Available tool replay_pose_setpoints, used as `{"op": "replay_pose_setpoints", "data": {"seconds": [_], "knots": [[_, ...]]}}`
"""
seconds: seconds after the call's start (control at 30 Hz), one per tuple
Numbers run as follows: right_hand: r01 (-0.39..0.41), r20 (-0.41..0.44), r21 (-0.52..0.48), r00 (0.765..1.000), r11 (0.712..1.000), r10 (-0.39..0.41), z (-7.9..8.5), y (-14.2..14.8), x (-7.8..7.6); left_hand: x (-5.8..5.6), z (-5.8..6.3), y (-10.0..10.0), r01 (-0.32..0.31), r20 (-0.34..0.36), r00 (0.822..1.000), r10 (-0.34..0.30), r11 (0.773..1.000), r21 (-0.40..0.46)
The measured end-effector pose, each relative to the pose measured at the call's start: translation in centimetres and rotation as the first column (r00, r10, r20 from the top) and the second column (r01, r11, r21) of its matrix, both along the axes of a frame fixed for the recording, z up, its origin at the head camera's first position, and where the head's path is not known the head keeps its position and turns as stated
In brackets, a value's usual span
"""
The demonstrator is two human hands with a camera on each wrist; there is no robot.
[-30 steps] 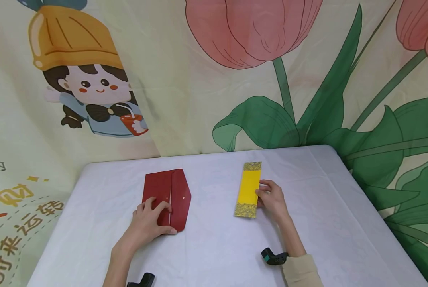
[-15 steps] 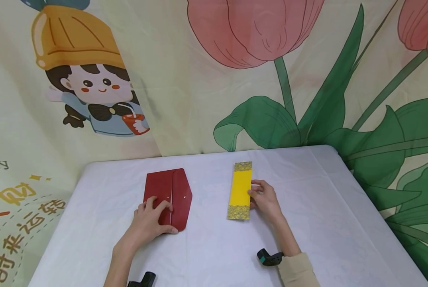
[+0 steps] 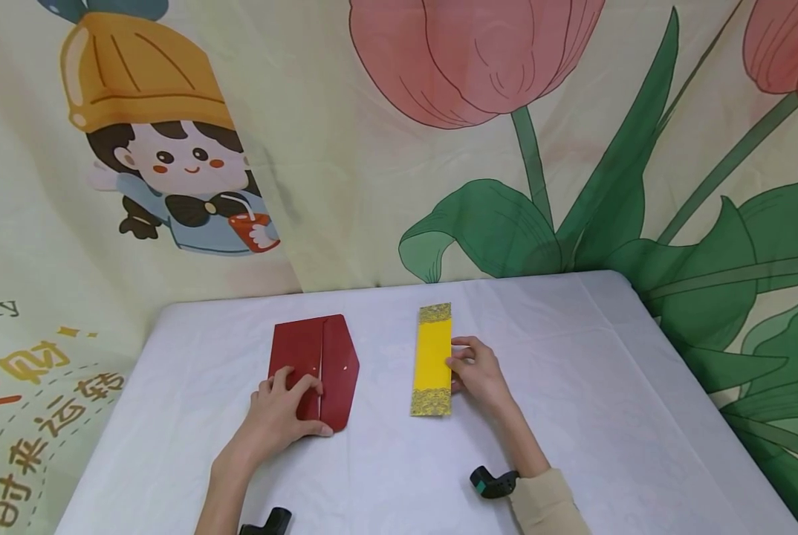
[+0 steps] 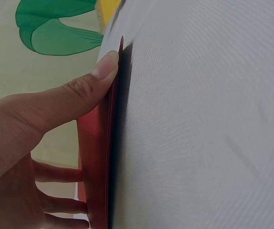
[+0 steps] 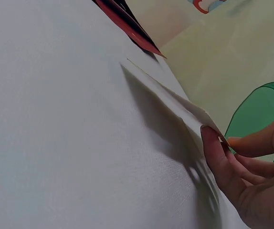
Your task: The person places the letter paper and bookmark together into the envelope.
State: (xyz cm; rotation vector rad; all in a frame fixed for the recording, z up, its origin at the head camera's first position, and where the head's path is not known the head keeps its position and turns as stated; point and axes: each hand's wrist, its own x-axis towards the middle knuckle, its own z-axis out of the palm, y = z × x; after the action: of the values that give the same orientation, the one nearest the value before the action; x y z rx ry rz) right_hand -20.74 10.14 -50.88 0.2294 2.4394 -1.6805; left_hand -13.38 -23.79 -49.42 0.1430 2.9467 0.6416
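Note:
A red envelope [image 3: 338,357] lies on the white-covered table, its pointed flap facing right. My left hand [image 3: 280,411] rests on it with spread fingers, the thumb at its near edge. In the left wrist view the thumb [image 4: 91,86] and several fingertips touch the red surface. To the right, my right hand [image 3: 482,377] pinches the right edge of a long yellow card [image 3: 434,355] with gold patterned bands at both ends. The right wrist view shows the card's white underside [image 5: 175,102] tilted just above the cloth, thumb above and fingers below.
White cloth covers the table [image 3: 372,475], and its far edge meets a printed curtain [image 3: 332,148] with tulips and a cartoon figure. Black wrist cameras sit on the left wrist [image 3: 268,522] and the right wrist [image 3: 494,483].
My right hand has moved left with the yellow card, bringing it closer to the red envelope. The left hand and envelope stay in place.

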Motion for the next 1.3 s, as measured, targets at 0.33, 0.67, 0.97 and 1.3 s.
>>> {"op": "replay_pose_setpoints", "data": {"seconds": [0.33, 0.67, 0.97, 1.3], "knots": [[-0.056, 0.009, -0.045, 0.998, 0.997, 0.057, 0.3, -1.5, 0.0, 0.1, 0.2, 0.0, -0.002, 0.006, 1.0, 0.002, 1.0, 0.022], [-0.103, 0.008, -0.067, 0.995, 0.992, 0.104, 0.4, -3.4, 0.2, 0.1, 0.1, 0.0, -0.011, 0.012, 1.0, 0.01, 1.0, 0.013], [-0.15, -0.013, -0.081, 0.989, 0.985, 0.15, 0.8, -4.6, 0.3, 0.1, 0.2, 0.2, -0.015, -0.009, 1.0, 0.015, 1.0, 0.015], [-0.183, -0.022, -0.097, 0.983, 0.978, 0.182, 1.1, -5.9, 0.3, 0.1, 0.2, 0.3, -0.027, 0.004, 1.0, 0.027, 1.0, 0.0]]}}
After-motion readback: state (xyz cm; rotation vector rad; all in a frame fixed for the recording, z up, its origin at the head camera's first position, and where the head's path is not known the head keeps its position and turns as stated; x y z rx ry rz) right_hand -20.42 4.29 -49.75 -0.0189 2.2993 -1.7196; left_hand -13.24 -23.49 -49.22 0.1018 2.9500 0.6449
